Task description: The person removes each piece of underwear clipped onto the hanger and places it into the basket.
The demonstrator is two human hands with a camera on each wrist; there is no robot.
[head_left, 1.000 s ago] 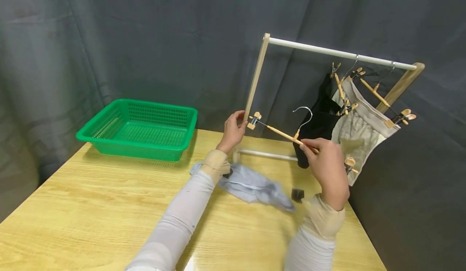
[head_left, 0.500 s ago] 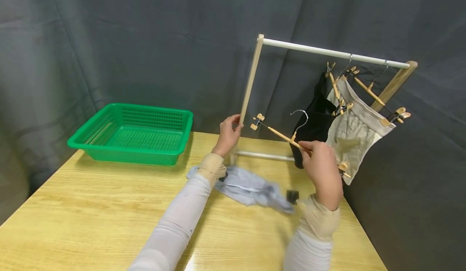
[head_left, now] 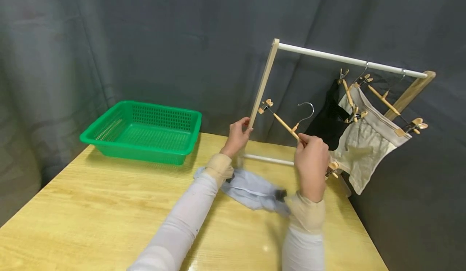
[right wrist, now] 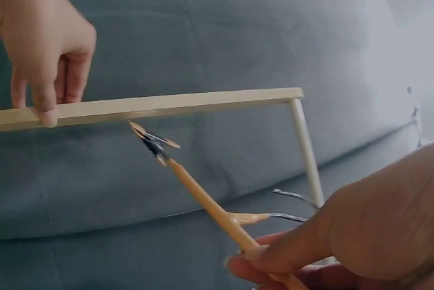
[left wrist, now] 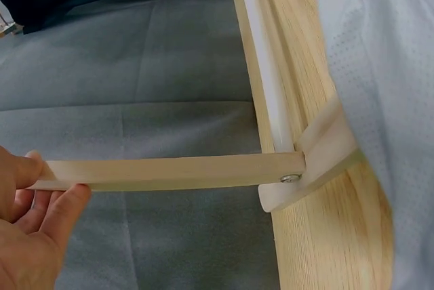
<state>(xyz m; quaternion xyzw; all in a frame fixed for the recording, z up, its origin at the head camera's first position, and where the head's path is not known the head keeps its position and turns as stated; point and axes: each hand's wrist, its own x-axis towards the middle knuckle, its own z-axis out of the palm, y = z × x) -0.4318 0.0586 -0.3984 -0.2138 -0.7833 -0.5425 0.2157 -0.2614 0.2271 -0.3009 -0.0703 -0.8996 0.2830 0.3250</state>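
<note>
In the right grip [head_left: 312,164], slim tan hanger [head_left: 285,126], silver hook [head_left: 313,110]

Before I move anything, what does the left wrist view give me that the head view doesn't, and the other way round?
Only the left wrist view: the screw head where the wooden rack post meets its foot.

Only the head view: the green plastic basket, the right grip, the white top rail and the beige shorts.

Both: the left grip holding that post, the white bottom rail and the wooden table.
</note>
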